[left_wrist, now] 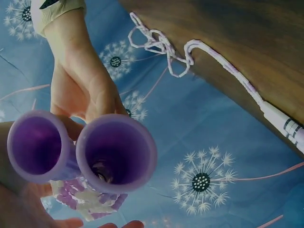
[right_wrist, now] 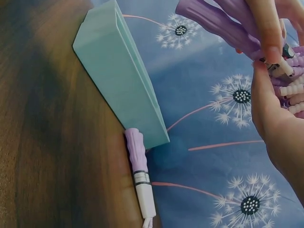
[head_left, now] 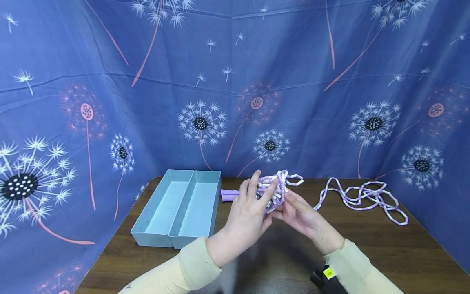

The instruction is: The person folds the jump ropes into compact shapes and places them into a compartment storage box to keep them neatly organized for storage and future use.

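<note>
A beaded jump rope (head_left: 273, 190) in purple and white is bunched up between both hands above the table. My left hand (head_left: 245, 210) spreads its fingers over the near left side of the bundle and holds it. My right hand (head_left: 301, 216) grips it from the right, thumb on the beads. Two purple handles (left_wrist: 116, 152) of this rope show their hollow ends side by side in the left wrist view. In the right wrist view the held handles (right_wrist: 213, 21) stick out beside the thumb; the bead bundle (right_wrist: 294, 90) is partly cut off there.
A second beaded rope (head_left: 367, 196) lies in loose loops at the table's right. Purple handles (head_left: 229, 195) rest beside a light blue two-compartment box (head_left: 216, 208) on the left. Patterned blue cloth (head_left: 235, 90) hangs around the table. A black device (head_left: 328, 279) is near the right sleeve.
</note>
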{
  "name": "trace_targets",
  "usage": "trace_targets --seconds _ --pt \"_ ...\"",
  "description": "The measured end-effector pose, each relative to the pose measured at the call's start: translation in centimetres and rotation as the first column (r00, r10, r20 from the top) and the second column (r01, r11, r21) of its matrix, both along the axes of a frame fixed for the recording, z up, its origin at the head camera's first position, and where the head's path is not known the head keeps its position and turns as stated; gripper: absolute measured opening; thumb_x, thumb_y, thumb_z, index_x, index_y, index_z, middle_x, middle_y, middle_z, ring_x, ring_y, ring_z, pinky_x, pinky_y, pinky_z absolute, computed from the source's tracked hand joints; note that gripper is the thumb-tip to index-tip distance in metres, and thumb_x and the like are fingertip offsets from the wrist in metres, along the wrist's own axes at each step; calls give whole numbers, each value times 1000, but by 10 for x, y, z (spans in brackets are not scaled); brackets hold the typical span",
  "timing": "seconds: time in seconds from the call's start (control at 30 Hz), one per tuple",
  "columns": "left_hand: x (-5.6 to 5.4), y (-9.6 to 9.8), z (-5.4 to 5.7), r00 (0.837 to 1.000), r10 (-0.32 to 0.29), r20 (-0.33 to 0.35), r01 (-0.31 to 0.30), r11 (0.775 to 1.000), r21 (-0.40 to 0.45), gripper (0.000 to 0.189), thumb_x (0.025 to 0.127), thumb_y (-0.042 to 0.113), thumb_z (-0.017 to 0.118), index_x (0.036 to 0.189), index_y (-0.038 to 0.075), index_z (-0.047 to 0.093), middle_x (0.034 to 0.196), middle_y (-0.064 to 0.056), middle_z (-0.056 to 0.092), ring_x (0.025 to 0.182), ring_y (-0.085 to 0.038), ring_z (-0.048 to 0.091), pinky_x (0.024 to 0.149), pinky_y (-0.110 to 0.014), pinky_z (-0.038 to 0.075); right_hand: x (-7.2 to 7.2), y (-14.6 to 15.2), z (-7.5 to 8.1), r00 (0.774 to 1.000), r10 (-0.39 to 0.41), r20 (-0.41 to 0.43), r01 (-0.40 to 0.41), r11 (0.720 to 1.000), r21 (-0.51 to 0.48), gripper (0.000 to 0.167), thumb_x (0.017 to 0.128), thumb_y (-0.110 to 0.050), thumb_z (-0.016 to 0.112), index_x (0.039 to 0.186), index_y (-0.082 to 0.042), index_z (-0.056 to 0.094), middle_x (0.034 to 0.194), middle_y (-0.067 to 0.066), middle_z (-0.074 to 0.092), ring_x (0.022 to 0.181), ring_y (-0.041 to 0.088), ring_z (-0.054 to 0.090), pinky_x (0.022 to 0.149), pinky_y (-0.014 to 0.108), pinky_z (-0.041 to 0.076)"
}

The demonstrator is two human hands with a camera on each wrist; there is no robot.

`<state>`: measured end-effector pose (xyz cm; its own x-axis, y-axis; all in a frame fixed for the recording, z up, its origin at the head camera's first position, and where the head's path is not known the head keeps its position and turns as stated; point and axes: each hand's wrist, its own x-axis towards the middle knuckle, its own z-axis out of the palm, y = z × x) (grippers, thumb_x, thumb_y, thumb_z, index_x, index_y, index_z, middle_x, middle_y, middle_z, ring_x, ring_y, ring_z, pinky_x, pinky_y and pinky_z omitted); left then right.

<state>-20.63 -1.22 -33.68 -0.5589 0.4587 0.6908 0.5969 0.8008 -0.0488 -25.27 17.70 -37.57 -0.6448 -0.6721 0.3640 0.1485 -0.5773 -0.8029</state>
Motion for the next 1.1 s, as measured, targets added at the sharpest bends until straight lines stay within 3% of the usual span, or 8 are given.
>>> trace_targets --seconds 0.27,0.63,0.93,1.1 --pt "-3 6 -4 1000 -6 -24 6 1000 3 89 67 20 82 144 20 35 140 -16 34 100 -30 53 54 -30 52 -7 0 0 1000 1 -3 -1 999 34 40 103 -21 29 140 -11 41 134 8 54 117 22 57 97 40 45" --pt "-10 5 -9 999 -23 -49 26 998 61 82 64 11 83 136 17 43 138 -15 37 87 -24 52 49 -25 49 -8 -4 0 1000 -12 15 11 998 63 39 103 -22 30 140 -15 41 133 4 55 116 21 57 99 43 43" --pt "-15 -2 -3 999 -14 -32 16 997 80 78 66 7 82 134 19 45 137 -13 40 89 -25 55 52 -27 52 -5 -11 8 996 -85 -21 86 990 114 44 103 -18 31 147 -17 27 138 1 50 119 19 54 101 41 42" --pt "-21 -14 2 1000 21 -20 -19 996 88 78 66 2 79 134 19 46 138 -13 39 92 -28 55 51 -31 52 -2 -19 8 984 -172 -44 177 966 191 51 101 -17 39 148 -15 19 140 1 46 120 23 54 100 44 43"
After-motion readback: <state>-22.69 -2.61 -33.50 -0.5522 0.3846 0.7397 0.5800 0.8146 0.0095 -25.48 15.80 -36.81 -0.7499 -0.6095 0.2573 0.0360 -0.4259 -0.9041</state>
